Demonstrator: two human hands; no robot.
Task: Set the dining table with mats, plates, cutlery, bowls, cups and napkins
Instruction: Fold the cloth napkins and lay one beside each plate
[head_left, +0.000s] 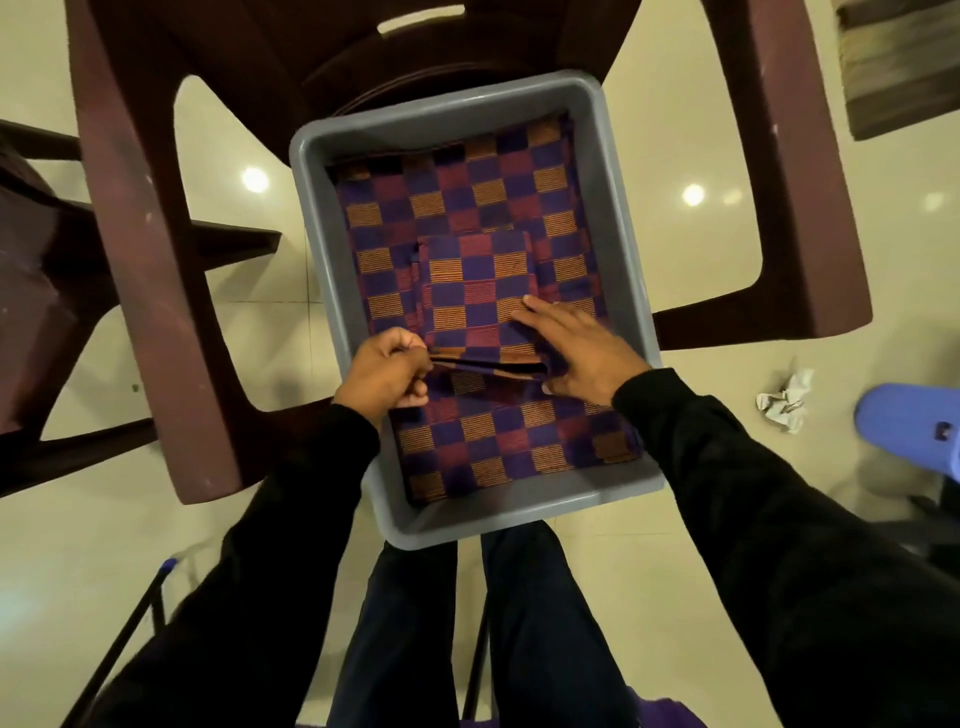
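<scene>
A grey plastic tub (618, 218) sits on a maroon plastic chair and holds checked purple, red and orange mats (457, 202). On top of them lies a small folded stack of napkins (472, 291) in the same pattern. My left hand (387, 371) pinches the near edge of the folded stack and lifts it a little. My right hand (576, 351) lies flat on the stack's right side, fingers straight, thumb under the near edge.
The maroon chair (150, 270) surrounds the tub, its arms to left and right. Crumpled white paper (787, 400) lies on the pale tiled floor at right, beside a blue stool (914, 426). A thin dark pole (130, 629) with a blue tip leans at lower left.
</scene>
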